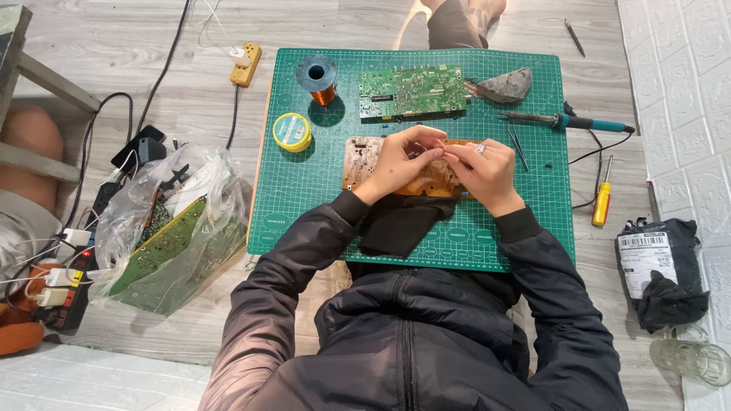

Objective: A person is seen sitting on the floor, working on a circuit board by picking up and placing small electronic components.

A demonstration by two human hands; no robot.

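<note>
An orange-brown circuit board (pixel 362 160) lies on the green cutting mat (pixel 304 190), mostly covered by my hands. My left hand (pixel 400 161) rests on the board with its fingers curled towards the middle. My right hand (pixel 483 173), with a ring on one finger, meets it fingertip to fingertip over the board. Whether something tiny is pinched between the fingertips is too small to tell. A dark cloth (pixel 396 224) lies under my wrists.
On the mat's far side lie a green circuit board (pixel 411 91), a copper wire spool (pixel 318 78), a yellow solder tin (pixel 292 132), a grey sponge (pixel 506 85), a soldering iron (pixel 567 120) and tweezers (pixel 519 148). A screwdriver (pixel 602 202) lies right; a bag of boards (pixel 171 236) left.
</note>
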